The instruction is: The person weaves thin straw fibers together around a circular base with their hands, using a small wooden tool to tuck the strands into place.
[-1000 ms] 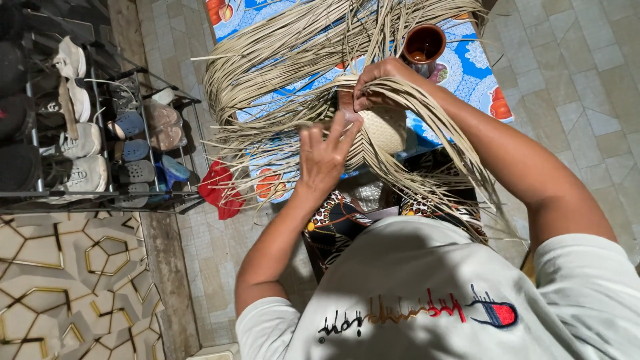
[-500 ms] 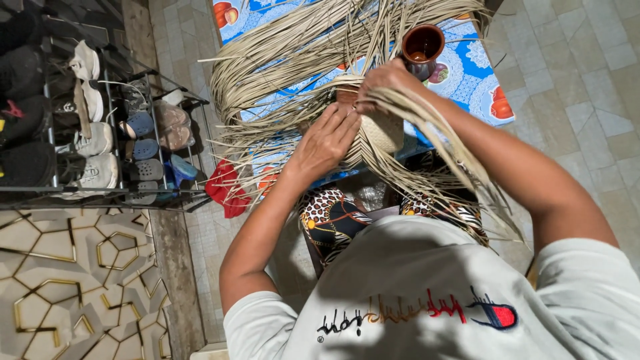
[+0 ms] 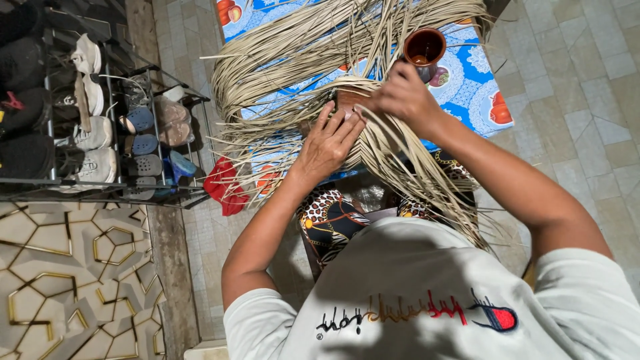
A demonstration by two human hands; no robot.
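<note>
Tiled floor, patterned blue mat (image 3: 467, 93) underneath. Left hand (image 3: 328, 143) is pressing flat on woven straw strands (image 3: 313, 60); right hand (image 3: 403, 97) is pinching strands. Mid-weave; next crossing needs tension.

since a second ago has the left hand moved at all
Yes. The left hand was lifted off with fingers spread; it has moved up to the woven piece, closer to the brown cup, and now presses on the straw strands.
</note>
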